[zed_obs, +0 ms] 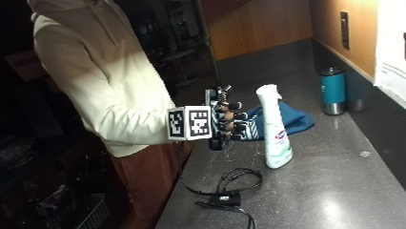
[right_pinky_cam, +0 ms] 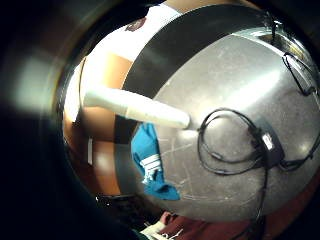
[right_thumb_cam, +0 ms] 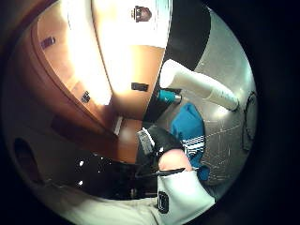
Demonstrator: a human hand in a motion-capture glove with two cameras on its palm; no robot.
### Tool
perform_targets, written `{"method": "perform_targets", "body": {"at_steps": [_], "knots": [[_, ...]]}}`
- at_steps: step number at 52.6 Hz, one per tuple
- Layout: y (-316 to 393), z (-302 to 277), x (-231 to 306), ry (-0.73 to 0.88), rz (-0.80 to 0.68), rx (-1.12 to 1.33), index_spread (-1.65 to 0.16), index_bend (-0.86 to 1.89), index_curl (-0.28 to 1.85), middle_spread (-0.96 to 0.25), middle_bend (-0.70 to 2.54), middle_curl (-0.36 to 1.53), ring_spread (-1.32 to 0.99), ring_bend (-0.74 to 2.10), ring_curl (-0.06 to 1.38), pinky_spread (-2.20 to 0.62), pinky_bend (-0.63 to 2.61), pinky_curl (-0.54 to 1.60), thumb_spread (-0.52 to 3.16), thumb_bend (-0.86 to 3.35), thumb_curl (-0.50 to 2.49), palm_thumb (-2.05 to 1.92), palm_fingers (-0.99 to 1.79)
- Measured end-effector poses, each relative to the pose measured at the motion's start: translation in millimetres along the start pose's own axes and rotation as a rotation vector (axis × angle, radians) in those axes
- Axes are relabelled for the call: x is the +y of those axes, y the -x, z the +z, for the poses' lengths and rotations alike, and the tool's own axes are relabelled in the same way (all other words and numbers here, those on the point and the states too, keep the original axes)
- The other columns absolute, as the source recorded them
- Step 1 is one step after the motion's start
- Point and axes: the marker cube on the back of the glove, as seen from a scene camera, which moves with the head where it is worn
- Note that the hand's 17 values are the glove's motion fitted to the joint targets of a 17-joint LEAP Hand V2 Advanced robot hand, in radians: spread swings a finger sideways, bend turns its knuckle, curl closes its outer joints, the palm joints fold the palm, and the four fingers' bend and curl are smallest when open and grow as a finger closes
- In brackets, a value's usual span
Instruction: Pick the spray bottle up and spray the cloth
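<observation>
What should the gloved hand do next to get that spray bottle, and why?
Probably move sideways to the spray bottle and close round its neck. The gloved right hand hovers beside it, apart, holding nothing, while the bottle stands upright on the counter in front of the blue cloth.

The person wears a cream, long-sleeved hooded sweatshirt (zed_obs: 95, 76) of soft, thick fabric, its hood lying loose about the neck and its wide sleeve reaching to the wrist. Below it show rust-red trousers (zed_obs: 149, 176). The right hand (zed_obs: 227, 121) wears a black glove made of straps and bands across the fingers, with bare fingertips (zed_obs: 236, 106) showing between the dark bands.
</observation>
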Motion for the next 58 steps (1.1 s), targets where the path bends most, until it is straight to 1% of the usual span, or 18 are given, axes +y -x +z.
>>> {"method": "perform_targets", "body": {"at_steps": [18,37,56,58], "knots": [[-4.1,22.2,-8.4,0.034,0.016,-0.023,-0.37,0.13,0.19,-0.01,0.19,0.32,0.05,0.40,0.28,0.23,0.49,0.35,0.93,-0.03,0.33,0.55,-0.02],[-6.3,42.8,-18.3,0.118,0.013,-0.057,-0.38,0.11,0.18,-0.01,0.19,0.32,0.06,0.38,0.28,0.23,0.52,0.35,0.90,-0.04,0.32,0.50,-0.05],[-11.1,62.6,-28.1,0.127,0.063,-0.117,-0.38,0.10,0.15,0.01,0.17,0.30,0.06,0.36,0.27,0.24,0.55,0.36,0.83,-0.04,0.31,0.42,-0.09],[-11.5,64.5,-29.0,0.131,0.065,-0.115,-0.38,0.10,0.15,0.00,0.17,0.29,0.06,0.36,0.27,0.24,0.55,0.36,0.82,-0.04,0.31,0.41,-0.10]]}}
